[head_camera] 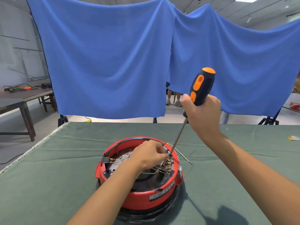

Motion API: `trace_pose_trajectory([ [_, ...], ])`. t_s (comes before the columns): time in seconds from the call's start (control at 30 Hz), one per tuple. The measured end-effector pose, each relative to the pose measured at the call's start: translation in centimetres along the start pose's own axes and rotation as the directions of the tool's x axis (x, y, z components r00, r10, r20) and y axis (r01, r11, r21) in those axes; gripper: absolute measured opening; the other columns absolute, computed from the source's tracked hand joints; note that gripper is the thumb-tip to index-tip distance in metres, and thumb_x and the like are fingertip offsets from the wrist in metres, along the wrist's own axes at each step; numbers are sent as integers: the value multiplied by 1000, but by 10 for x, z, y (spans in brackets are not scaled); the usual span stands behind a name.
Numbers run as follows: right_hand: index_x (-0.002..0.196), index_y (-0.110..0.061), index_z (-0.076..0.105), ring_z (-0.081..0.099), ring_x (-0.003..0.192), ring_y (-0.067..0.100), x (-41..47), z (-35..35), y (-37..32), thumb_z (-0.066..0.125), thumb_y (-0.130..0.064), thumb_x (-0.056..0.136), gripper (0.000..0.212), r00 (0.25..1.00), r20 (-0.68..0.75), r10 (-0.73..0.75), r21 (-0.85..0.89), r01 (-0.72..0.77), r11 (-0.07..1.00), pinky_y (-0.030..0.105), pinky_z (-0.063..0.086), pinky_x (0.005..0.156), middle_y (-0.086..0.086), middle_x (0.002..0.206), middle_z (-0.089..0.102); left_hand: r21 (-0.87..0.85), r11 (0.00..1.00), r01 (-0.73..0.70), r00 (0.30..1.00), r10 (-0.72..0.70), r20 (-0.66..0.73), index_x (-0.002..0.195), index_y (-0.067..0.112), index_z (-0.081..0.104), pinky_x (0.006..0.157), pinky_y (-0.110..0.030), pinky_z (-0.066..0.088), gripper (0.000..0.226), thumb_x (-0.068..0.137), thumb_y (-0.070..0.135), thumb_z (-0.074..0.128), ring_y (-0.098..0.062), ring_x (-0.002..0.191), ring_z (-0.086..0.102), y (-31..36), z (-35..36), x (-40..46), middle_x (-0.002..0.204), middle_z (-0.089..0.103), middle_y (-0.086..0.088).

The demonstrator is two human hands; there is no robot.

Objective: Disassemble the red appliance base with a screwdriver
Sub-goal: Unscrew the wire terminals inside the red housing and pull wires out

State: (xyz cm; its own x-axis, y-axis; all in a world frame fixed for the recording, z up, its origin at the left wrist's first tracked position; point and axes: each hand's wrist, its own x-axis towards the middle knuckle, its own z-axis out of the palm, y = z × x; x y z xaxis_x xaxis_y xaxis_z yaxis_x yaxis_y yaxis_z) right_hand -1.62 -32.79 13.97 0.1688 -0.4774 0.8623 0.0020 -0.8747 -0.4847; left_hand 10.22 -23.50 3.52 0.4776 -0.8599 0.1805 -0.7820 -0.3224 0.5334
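Note:
The round red appliance base lies open side up on the green cloth, showing grey wires and brass terminals inside. My right hand grips the black and orange handle of a screwdriver. Its long shaft slants down to the left, and the tip sits at the terminals near the base's right inner rim. My left hand reaches into the base, its fingers curled and pinching something small beside the tip; what exactly it pinches is hidden.
A green cloth covers the table, its far edge just beyond the base. Blue drapes hang behind. A brown table with cables stands at far left. A thin metal rod lies right of the base. A yellow-white scrap sits at far right.

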Motion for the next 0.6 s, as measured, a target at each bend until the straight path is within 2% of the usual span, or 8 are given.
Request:
trace_pose_trajectory([
  [0.07,46,-22,27,33,43,14,-3,0,0,51,-36,70,37,1000,9,-5,-1,5,1000,32,34,44,-8,40,30,10,999,33,999,-33,43,76,30,56,61,-28,37,18,80,47,63,-14,76,55,-2,0,-1,73,55,14],
  [0.13,46,-21,28,34,42,15,-5,0,0,49,-39,69,35,1000,19,-6,17,6,1000,35,38,45,-1,40,34,56,997,46,998,-48,40,82,30,57,61,-28,36,19,82,49,61,-14,80,55,-3,-2,-1,81,57,10],
  [0.23,47,-14,30,42,45,31,-7,-1,-2,46,-41,68,37,1000,20,-5,24,4,1000,40,43,45,15,44,42,146,989,7,999,0,-47,75,28,62,57,-25,34,16,83,42,61,-12,75,55,-3,-8,1,76,57,11],
  [0.37,48,-11,31,43,44,28,-9,-2,-1,47,-38,69,38,999,6,-37,19,37,999,38,42,43,16,43,44,142,987,-82,995,89,-43,68,22,61,66,-27,37,13,80,27,64,-13,89,48,0,-8,2,85,51,7],
  [0.43,48,-10,32,40,44,27,-11,-2,0,48,-37,70,38,998,-4,-60,8,60,998,37,39,43,15,42,43,92,993,-79,997,81,-12,62,20,59,64,-28,39,20,80,27,65,-14,82,52,1,-8,3,79,59,4],
  [0.5,48,-9,33,38,44,26,-15,-2,1,48,-36,71,39,997,-10,-82,-7,82,997,37,37,43,13,42,40,12,999,-30,999,29,26,55,21,56,58,-26,40,28,80,29,66,-13,65,53,3,-9,4,63,58,5],
  [0.53,48,-8,33,38,45,26,-17,-1,2,48,-36,71,39,996,-11,-87,-10,86,996,37,36,43,13,41,39,-1,1000,-12,999,12,45,55,22,55,58,-25,39,28,80,28,67,-14,63,52,4,-9,5,59,55,7],
  [0.6,48,-5,37,38,45,26,-19,-1,4,48,-35,72,40,996,-9,-84,-16,84,996,36,36,43,14,42,40,32,999,-17,997,15,75,64,23,58,64,-27,39,18,79,25,66,-16,71,54,10,-9,7,62,53,12],
])
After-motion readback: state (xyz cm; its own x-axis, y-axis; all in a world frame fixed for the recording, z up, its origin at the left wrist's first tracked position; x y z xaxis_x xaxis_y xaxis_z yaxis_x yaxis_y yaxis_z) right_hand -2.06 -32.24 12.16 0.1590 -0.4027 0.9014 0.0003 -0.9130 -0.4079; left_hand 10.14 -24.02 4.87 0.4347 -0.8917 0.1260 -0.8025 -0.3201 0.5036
